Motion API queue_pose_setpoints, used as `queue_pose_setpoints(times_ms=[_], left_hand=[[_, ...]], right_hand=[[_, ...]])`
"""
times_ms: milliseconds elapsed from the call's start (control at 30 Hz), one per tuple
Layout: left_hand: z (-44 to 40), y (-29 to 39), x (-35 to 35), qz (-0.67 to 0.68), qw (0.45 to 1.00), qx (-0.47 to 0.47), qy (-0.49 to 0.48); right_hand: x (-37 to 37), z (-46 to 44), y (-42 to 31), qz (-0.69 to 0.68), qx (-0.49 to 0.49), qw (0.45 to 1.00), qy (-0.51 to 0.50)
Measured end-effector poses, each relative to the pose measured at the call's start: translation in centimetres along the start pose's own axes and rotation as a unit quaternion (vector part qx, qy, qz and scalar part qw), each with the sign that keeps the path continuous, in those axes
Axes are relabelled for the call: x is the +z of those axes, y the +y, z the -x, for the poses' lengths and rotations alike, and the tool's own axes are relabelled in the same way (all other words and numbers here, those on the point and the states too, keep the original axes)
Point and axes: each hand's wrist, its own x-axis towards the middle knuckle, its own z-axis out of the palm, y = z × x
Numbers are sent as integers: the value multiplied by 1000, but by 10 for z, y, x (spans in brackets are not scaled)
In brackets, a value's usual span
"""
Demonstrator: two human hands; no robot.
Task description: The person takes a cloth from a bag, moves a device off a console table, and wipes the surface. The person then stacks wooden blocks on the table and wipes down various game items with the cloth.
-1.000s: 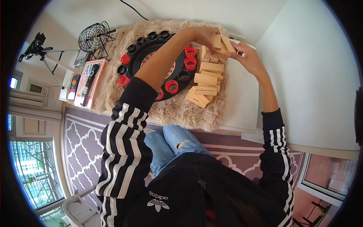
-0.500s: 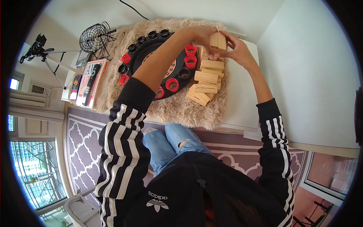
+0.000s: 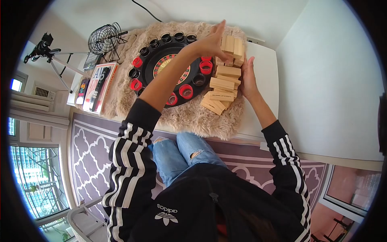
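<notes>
Wooden blocks stand as a stacked tower [image 3: 234,46] at the back right of a fluffy beige rug. Nearer to me, a heap of loose wooden blocks [image 3: 222,84] lies in uneven layers. At the tower's left side is my left hand [image 3: 211,43], fingers stretched out and holding nothing; whether it touches the blocks I cannot tell. My right hand [image 3: 248,80] is upright along the right side of the blocks, flat and open. Left of the blocks, partly hidden by my left forearm, sits a black roulette wheel [image 3: 151,86] ringed with red and black shot glasses.
The fluffy rug [image 3: 193,123] covers much of a white table [image 3: 262,90]. Toward the left are a black wire cage [image 3: 105,39], books [image 3: 105,90] with a dark object on top, and a tripod [image 3: 66,68]. A wall rises behind the table.
Both hands have let go of the tower's top blocks and opened. My right hand has dropped nearer to me, along the right side; my left hand has shifted slightly left.
</notes>
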Motion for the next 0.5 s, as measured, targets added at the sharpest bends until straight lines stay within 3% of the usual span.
queue_pose_setpoints(times_ms=[33,67,133,167,200,333,433,500], left_hand=[[4,-1,6,0,1000,-1,1],[7,-1,13,154,983,-57,84],[11,6,15,300,933,-112,165],[12,9,13,503,835,-176,141],[13,16,10,678,690,-230,109],[7,47,9,634,687,-310,172],[-2,44,10,633,688,-337,112],[-5,41,11,659,648,-379,46]], right_hand=[[-2,-2,-1,0,1,1000,-1],[-4,-4,-2,8,21,1000,4],[-2,-8,-7,13,42,999,7],[-2,-10,-11,7,69,998,3],[-1,-11,-16,2,98,995,-1],[-5,-29,-27,-31,147,989,-7],[-1,-37,-32,-38,205,977,39],[2,-40,-33,-56,230,970,58]])
